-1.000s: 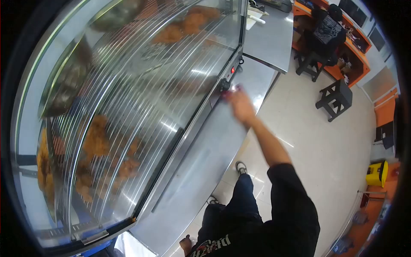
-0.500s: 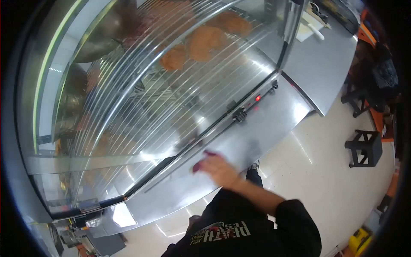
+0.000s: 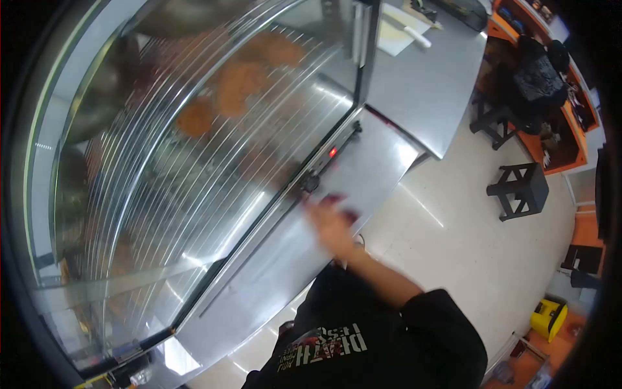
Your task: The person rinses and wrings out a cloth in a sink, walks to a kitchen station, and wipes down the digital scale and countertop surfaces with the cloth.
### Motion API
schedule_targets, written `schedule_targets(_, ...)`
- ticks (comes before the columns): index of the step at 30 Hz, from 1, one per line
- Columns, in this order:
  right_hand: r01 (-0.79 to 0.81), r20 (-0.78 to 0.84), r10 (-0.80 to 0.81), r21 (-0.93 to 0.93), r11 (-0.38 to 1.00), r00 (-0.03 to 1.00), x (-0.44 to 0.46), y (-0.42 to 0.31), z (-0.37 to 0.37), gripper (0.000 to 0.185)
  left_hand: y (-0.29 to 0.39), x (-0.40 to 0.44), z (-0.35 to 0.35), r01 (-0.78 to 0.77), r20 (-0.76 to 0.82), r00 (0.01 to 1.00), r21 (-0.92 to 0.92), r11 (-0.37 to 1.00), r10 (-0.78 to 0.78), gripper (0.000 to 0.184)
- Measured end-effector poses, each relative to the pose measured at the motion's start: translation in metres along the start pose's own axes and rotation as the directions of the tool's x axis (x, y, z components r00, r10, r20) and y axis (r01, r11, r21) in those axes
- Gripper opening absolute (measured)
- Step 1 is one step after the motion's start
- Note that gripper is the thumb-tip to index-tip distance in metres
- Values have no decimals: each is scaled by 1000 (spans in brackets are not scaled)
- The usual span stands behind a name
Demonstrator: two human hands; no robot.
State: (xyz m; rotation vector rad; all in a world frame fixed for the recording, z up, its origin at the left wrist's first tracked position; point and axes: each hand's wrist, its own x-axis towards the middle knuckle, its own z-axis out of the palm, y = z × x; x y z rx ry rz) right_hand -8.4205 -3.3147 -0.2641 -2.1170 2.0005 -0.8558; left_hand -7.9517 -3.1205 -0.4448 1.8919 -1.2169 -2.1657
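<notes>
My right hand (image 3: pixel 332 228), smeared by motion, is low over the steel counter strip (image 3: pixel 272 259) in front of the glass display case. A dark red, soft-looking cloth (image 3: pixel 350 215) shows at its fingers, partly hidden by the hand. Close to the fingertips is a black knob (image 3: pixel 311 183) on the case's lower front rail. A red lit switch (image 3: pixel 333 152) lies farther along that rail. Behind the curved glass, several orange-brown pieces of food (image 3: pixel 241 87) rest on wire racks. My left hand cannot be made out.
A steel table (image 3: pixel 414 91) adjoins at the upper right, with a white-handled knife (image 3: pixel 418 37) on a white board (image 3: pixel 392 32). Black stools (image 3: pixel 528 188) stand on the tiled floor. A yellow object (image 3: pixel 549 318) is at the lower right.
My right hand has moved along the counter strip toward the black knob, with the dark red cloth. The whole view has shifted, so the case now sits farther left.
</notes>
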Motion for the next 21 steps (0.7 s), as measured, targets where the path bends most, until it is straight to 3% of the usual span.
schedule_targets(1, 252, 77, -248, -48, 967, 966, -22, -34, 8, 46, 9, 3, 9, 5, -12, 1000, 67, 998, -4, 22)
schedule_targets(3, 338, 67, -353, 165, 926, 933, -18, -43, -9, 41, 24, 12, 20, 18, -26, 1000, 166, 986, -14, 25)
schedule_targets(6, 202, 24, -204, 46, 978, 979, 5, 69, -14, 35, 50, 28, 40, 25, -35, 999, 233, 972, -17, 29)
schedule_targets(7, 66, -37, -66, 5, 998, 997, 23, 114, -40, 35, 58, 33, 47, 21, -35, 999, 243, 970, -13, 31)
schedule_targets(8, 123, -83, -145, -221, 967, 986, 36, 171, -62, 34, 68, 42, 54, 11, -34, 999, 258, 966, -3, 33)
schedule_targets(9, -6, -175, -41, -260, 965, 984, 57, 208, -105, 30, 76, 46, 61, 5, -39, 999, 267, 964, 6, 34)
schedule_targets(10, -83, -147, 47, -252, 964, 988, 64, 258, -132, 31, 84, 53, 70, -9, -40, 999, 278, 961, 21, 36)
schedule_targets(12, -201, -323, 130, -199, 959, 937, 75, 337, -167, 31, 104, 66, 98, -58, -34, 997, 297, 953, 72, 39)
schedule_targets(13, -258, -321, 188, -194, 946, 928, 82, 372, -189, 30, 112, 69, 116, -102, -21, 993, 282, 954, 113, 40)
schedule_targets(15, -388, -303, 329, -162, 907, 894, 78, 425, -225, 29, 129, 76, 158, -216, 33, 976, 168, 962, 213, 43)
schedule_targets(16, -430, -329, 356, -184, 884, 874, 67, 448, -238, 30, 139, 79, 180, -187, 26, 981, -152, 970, 193, 39)
schedule_targets(17, -481, -361, 390, -207, 852, 847, 48, 468, -252, 32, 159, 82, 200, -140, 36, 984, -450, 882, 174, 35)
schedule_targets(18, -532, -398, 419, -237, 813, 816, 25, 490, -268, 33, 183, 90, 220, -300, 63, 952, -11, 954, 301, 37)
schedule_targets(19, -653, -451, 507, -267, 709, 735, -5, 510, -284, 33, 206, 99, 240, -418, 89, 902, 422, 805, 422, 39)
schedule_targets(20, -759, -507, 579, -287, 585, 638, -47, 532, -293, 32, 221, 116, 260, -570, 226, 795, 596, 566, 562, 42)
schedule_targets(21, -818, -542, 656, -113, 564, 526, -101, 561, -296, 26, 239, 129, 271, -588, 261, 785, 597, 545, 562, 42)
